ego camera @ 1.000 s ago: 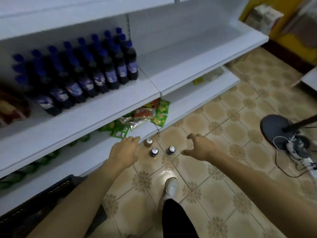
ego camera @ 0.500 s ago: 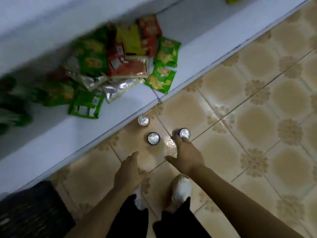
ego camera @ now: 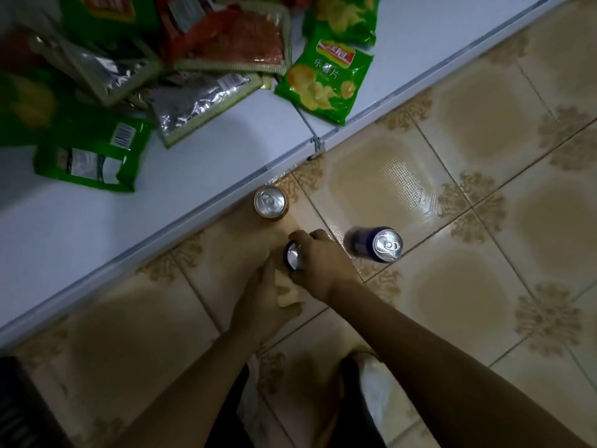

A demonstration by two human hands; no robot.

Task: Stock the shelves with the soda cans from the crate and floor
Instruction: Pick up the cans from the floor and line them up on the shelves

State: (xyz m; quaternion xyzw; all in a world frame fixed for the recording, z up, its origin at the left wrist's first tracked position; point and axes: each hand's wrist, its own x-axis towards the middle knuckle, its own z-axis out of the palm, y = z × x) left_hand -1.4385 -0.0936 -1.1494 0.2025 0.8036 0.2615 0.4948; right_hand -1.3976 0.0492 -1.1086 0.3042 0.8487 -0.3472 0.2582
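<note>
Head view, looking down at a tiled floor (ego camera: 484, 130) beside the lowest white shelf (ego camera: 200, 156), whose front edge runs diagonally from the lower left to the upper right. Three soda cans stand upright on the floor near the middle of that edge. The orange can (ego camera: 270, 202) stands just beside the shelf edge, untouched. The middle can (ego camera: 293, 256), dark-sided with a silver top, stands a little farther out on the tiles; the right hand (ego camera: 318, 266) is curled around it from the right, fingers wrapped over its far side, gripping it. The left hand (ego camera: 263, 300) lies against the near left side of the same can, touching the right hand; whether its fingers close on the can cannot be told, as its palm side is hidden. The blue can (ego camera: 376, 244) stands to the right of the hands, apart from them and blurred. On the shelf, toward its far left portion, lie snack bags: a green chip bag (ego camera: 324, 82) near the front edge, a silver foil bag (ego camera: 200, 103), a red bag (ego camera: 232, 33) and a green bag with a barcode (ego camera: 92, 155). White shoes (ego camera: 376, 379) show at the bottom, and a dark crate (ego camera: 19, 412) fills the lower left corner.
</note>
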